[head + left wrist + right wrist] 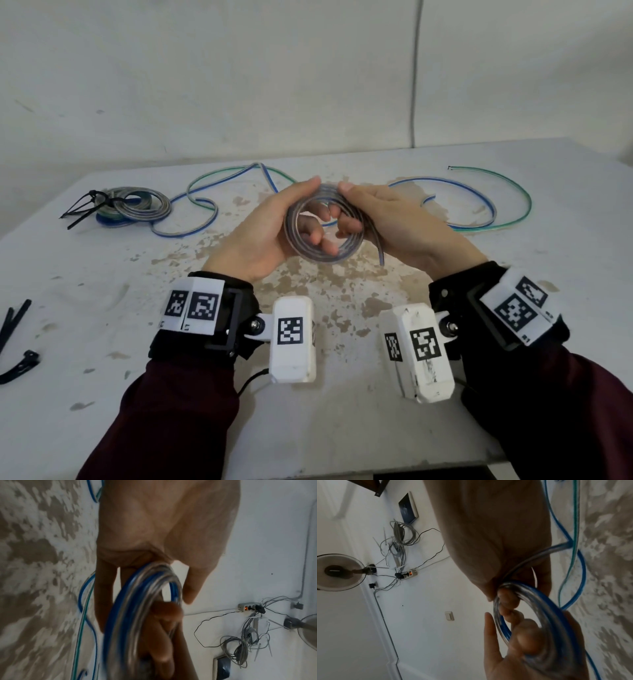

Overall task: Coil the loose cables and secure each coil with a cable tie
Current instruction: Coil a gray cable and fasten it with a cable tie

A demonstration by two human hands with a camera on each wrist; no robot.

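Observation:
Both hands hold a small coil of clear and blue cable (323,228) above the middle of the table. My left hand (291,200) cups the coil's left side, thumb over the top and fingers through the ring. My right hand (370,212) grips the right side, its thumb on top and its fingers curled inside. The cable's short free end (379,253) hangs below the right hand. The left wrist view shows the coil (130,601) against my left palm (163,527). In the right wrist view the coil (547,608) runs under my right hand (488,534).
The worn white table (102,274) carries a loose blue and green cable (205,192) at the back left and another (479,198) at the back right. Tied coils (137,205) with black cable ties (82,209) lie far left. Spare black ties (13,329) sit at the left edge.

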